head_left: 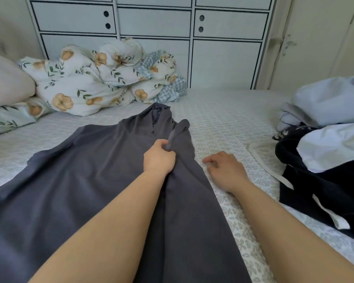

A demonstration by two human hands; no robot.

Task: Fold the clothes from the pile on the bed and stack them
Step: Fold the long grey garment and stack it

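Observation:
A dark grey garment (90,170) lies spread across the bed (223,119), its collar end pointing away from me. My left hand (158,158) grips a fold of the grey fabric near its right edge, fingers curled round it. My right hand (226,167) rests on the patterned sheet just right of the garment, fingers loosely curled and holding nothing. At the right edge of the bed sits the pile of clothes (325,139): pale blue pieces on top of a dark navy garment (315,190) with white straps.
A crumpled floral duvet (102,78) and pillows (6,84) lie at the far left of the bed. A white cabinet with drawers (151,23) stands behind the bed. A door (315,37) is at the far right.

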